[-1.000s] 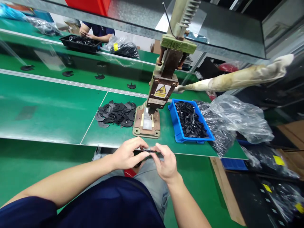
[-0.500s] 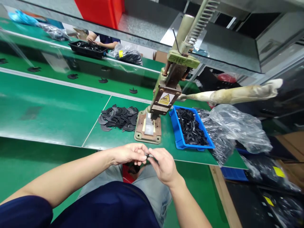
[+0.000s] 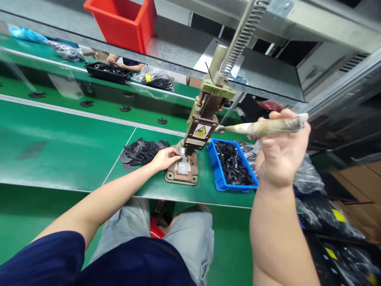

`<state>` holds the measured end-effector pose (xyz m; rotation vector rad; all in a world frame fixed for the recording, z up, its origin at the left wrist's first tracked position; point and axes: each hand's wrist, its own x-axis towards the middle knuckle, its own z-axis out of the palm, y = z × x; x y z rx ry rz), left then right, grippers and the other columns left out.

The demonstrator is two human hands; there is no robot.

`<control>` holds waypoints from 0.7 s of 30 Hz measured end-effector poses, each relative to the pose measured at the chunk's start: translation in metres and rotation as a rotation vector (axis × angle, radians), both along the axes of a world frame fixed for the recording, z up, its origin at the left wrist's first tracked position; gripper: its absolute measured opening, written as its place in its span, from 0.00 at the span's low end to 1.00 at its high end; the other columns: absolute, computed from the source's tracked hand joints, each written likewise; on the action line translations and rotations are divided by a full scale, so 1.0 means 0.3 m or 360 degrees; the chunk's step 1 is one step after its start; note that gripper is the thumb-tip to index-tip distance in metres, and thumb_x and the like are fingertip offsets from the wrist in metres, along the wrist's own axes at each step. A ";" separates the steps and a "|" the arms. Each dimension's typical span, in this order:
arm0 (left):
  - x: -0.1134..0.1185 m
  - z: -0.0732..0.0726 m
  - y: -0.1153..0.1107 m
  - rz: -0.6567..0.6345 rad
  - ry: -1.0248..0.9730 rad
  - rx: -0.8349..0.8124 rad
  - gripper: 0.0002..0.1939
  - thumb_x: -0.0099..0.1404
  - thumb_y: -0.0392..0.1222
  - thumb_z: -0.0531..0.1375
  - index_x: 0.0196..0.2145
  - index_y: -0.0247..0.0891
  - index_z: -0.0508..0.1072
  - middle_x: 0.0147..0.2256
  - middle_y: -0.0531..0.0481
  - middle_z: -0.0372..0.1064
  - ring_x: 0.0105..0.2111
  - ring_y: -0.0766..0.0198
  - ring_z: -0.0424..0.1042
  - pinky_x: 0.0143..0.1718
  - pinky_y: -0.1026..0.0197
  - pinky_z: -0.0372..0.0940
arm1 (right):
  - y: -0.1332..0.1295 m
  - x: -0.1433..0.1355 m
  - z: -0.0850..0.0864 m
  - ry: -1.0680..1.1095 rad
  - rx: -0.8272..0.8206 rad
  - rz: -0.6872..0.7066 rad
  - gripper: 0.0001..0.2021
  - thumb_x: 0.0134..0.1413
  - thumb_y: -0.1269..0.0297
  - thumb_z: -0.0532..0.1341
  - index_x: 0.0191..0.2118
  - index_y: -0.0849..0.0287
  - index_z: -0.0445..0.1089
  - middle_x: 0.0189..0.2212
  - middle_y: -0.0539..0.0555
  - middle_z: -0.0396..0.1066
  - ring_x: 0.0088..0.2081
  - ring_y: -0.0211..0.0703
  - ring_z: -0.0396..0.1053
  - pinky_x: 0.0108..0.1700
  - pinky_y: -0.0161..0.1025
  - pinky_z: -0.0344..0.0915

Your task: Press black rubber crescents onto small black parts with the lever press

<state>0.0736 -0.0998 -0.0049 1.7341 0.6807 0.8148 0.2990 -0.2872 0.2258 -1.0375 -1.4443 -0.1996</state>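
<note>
My right hand [image 3: 279,153] is raised at the right, its fingers wrapped around the pale, tape-covered lever handle [image 3: 250,128] of a hand press [image 3: 200,131]. On the press base [image 3: 168,177], my left hand [image 3: 166,158] reaches in from the left. Its fingertips are pinched together beside the lower end of the press ram, on a small black piece that is mostly hidden. A light metal plate [image 3: 183,168] lies on the base in front of the ram. Left of the press is a pile of flat, curved black parts [image 3: 137,153], close to my left wrist.
A blue bin [image 3: 219,177] of small black pieces stands right of the press, with plastic bags behind it. Several curved parts lie along the strip behind the table. A red bin [image 3: 125,33] sits on the overhead shelf. Across the line, another person's hands work over a black tray [image 3: 98,73].
My hands have parted from in front of my lap. The left went forward to the press base with the small black piece; the right rose to the lever handle and took hold of it.
</note>
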 end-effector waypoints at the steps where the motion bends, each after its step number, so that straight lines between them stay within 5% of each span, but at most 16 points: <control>1: 0.008 0.003 0.007 -0.0020 0.0094 0.0134 0.12 0.65 0.50 0.66 0.39 0.38 0.77 0.36 0.47 0.78 0.35 0.60 0.76 0.44 0.57 0.72 | 0.015 -0.007 0.048 -0.0065 -0.0057 0.0013 0.33 0.62 0.44 0.61 0.66 0.56 0.59 0.61 0.63 0.68 0.58 0.45 0.76 0.55 0.42 0.74; 5: 0.011 0.033 0.023 -0.0193 0.0443 0.0855 0.09 0.71 0.42 0.60 0.42 0.40 0.81 0.43 0.44 0.78 0.45 0.56 0.77 0.52 0.55 0.70 | 0.059 -0.040 0.153 -0.0145 -0.0261 0.0190 0.30 0.57 0.43 0.61 0.58 0.59 0.68 0.52 0.53 0.76 0.39 0.31 0.80 0.40 0.30 0.72; 7: 0.009 0.050 0.029 -0.0314 0.0518 0.1069 0.12 0.73 0.39 0.57 0.44 0.40 0.82 0.46 0.43 0.78 0.48 0.55 0.76 0.54 0.54 0.69 | 0.070 -0.047 0.159 -0.0119 -0.0333 0.0215 0.21 0.60 0.44 0.62 0.42 0.59 0.73 0.39 0.49 0.78 0.30 0.28 0.76 0.33 0.30 0.72; 10: 0.008 0.066 0.037 -0.0414 0.0520 0.1179 0.13 0.73 0.38 0.56 0.44 0.38 0.82 0.46 0.42 0.78 0.49 0.54 0.76 0.55 0.54 0.69 | 0.054 -0.055 0.123 -0.0075 -0.0340 0.0250 0.20 0.66 0.48 0.60 0.26 0.56 0.67 0.26 0.48 0.72 0.30 0.34 0.75 0.36 0.37 0.77; 14: 0.006 0.060 0.038 -0.0398 0.0464 0.1149 0.13 0.73 0.38 0.57 0.45 0.38 0.82 0.46 0.42 0.77 0.50 0.55 0.76 0.56 0.54 0.69 | -0.019 -0.087 -0.014 -0.0184 -0.0168 0.0336 0.20 0.67 0.57 0.61 0.23 0.55 0.65 0.21 0.48 0.66 0.35 0.41 0.77 0.50 0.51 0.79; 21: 0.000 0.051 0.025 -0.0394 0.0403 0.1054 0.14 0.74 0.39 0.56 0.47 0.38 0.82 0.46 0.42 0.79 0.49 0.55 0.77 0.56 0.54 0.70 | -0.099 -0.137 -0.358 -0.0267 -0.0003 -0.0024 0.14 0.62 0.61 0.62 0.23 0.52 0.67 0.24 0.48 0.69 0.35 0.47 0.75 0.57 0.70 0.73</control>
